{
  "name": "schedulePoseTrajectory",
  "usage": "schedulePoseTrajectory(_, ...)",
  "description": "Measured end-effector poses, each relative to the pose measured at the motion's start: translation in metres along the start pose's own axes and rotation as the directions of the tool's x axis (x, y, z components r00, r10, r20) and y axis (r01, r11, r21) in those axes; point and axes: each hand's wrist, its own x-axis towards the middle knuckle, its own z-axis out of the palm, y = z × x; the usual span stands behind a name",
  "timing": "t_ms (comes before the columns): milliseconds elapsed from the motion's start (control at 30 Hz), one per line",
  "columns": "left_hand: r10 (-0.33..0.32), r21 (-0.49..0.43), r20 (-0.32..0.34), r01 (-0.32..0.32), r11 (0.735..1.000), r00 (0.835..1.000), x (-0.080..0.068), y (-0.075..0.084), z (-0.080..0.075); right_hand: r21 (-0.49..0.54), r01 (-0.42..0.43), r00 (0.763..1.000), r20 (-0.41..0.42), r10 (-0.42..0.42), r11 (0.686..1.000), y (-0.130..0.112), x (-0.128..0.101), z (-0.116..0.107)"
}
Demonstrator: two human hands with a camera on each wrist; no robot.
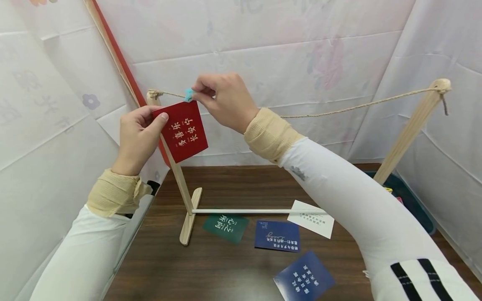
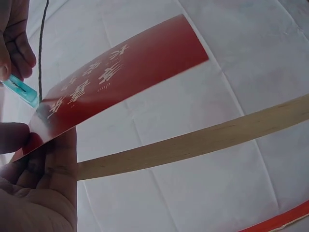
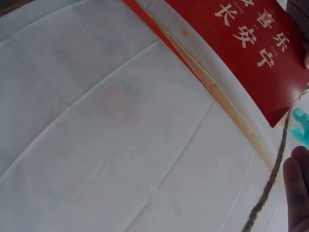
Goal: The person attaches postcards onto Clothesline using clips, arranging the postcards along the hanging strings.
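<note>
- Both arms are raised above the table (image 1: 233,184), forearms angled up and inward, each wrist wrapped in a tan band over a white sleeve.
- The left hand (image 1: 137,140) is held upright with the palm turned inward; its fingers are curled and the thumb is pressed on the left edge of a red card (image 1: 184,130), so the card is pinched between thumb and fingers.
- In the left wrist view the thumb (image 2: 14,137) is seen lying against the card's lower corner, with the card's printed face tilted away.
- The right hand (image 1: 224,100) is bent down at the wrist, just beside and slightly above the left hand; its fingertips are closed round a small teal clip (image 1: 188,94).
- The clip is held at the card's top edge, right where a twine string (image 1: 357,105) passes; whether the clip already bites on card and string cannot be told.
- The string is stretched from a wooden post (image 1: 177,175) directly beneath the hands to a second post (image 1: 410,129) well off to the right of the right arm.
- Below the right forearm, on the table, a green card (image 1: 226,228), a blue card (image 1: 277,236), a white card (image 1: 311,218) and another dark blue card (image 1: 304,279) are laid apart from one another.
</note>
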Motion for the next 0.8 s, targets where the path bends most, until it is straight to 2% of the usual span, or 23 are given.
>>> schedulePoseTrajectory(200,0.020,-0.017,-0.015,-0.021,1.000,1.000,0.003,0.004,0.000,-0.002,-0.034,0.999,0.018,0.034,0.999,-0.004,0.006,0.001)
schedulePoseTrajectory(500,0.025,-0.010,-0.105,-0.027,1.000,0.994,0.004,0.006,0.001,0.034,-0.087,0.995,0.057,0.085,0.996,-0.006,0.013,0.003)
schedulePoseTrajectory(800,0.030,-0.026,-0.070,-0.032,0.999,0.997,0.006,0.007,0.001,0.056,-0.092,0.995,0.052,0.089,0.994,-0.004,0.016,0.004)
